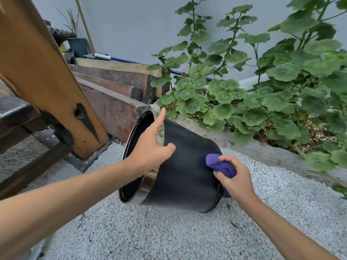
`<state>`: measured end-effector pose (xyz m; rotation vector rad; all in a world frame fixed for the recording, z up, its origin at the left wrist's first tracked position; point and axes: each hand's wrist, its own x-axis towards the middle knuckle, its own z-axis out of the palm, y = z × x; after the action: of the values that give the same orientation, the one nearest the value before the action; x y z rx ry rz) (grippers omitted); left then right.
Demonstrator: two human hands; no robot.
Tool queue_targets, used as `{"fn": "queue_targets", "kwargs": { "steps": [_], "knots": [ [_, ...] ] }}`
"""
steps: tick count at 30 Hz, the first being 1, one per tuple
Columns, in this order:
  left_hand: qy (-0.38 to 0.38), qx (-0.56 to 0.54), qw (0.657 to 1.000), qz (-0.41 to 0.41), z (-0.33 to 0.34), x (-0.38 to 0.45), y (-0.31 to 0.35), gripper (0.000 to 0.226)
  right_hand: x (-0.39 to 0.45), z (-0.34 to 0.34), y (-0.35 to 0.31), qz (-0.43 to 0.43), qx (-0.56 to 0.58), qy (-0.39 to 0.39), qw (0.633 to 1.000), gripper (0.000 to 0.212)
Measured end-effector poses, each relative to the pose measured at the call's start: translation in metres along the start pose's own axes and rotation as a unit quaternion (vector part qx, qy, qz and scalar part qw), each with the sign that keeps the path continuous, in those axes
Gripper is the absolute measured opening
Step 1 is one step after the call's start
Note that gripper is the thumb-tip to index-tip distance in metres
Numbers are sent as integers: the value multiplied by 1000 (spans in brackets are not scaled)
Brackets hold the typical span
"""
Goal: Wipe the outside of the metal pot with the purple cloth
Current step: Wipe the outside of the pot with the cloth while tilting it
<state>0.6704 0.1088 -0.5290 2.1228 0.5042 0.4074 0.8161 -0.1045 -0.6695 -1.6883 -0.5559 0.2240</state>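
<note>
A black metal pot [185, 177] with a shiny rim lies tilted on its side on the gravel, its mouth facing left. My left hand [150, 149] holds it at the rim: the thumb presses the outer wall, the index finger points up and the other fingers are hidden inside the mouth. My right hand [234, 182] is closed around a bunched purple cloth [219, 164], which touches the pot's outer wall near its base on the right.
Light grey gravel [150, 231] covers the ground. Stacked wooden beams [112, 102] and a slanted wooden post [47, 77] stand to the left. A concrete kerb [262, 147] with leafy green plants [262, 102] runs behind the pot.
</note>
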Motion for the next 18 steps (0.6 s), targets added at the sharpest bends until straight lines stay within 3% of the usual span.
{"fn": "queue_targets", "kwargs": {
  "steps": [8,14,16,18],
  "knots": [
    [-46,29,998,-43,10,15,5,94,12,-11,-14,54,-66,-11,996,41],
    [-60,114,992,-4,12,5,-4,95,9,-10,-11,55,-90,-24,994,40],
    [-65,167,983,41,9,4,-2,85,12,-10,-13,60,-94,-36,993,38],
    [-90,218,969,66,6,6,1,59,14,-11,-16,63,-102,-49,992,35]
  ]
}}
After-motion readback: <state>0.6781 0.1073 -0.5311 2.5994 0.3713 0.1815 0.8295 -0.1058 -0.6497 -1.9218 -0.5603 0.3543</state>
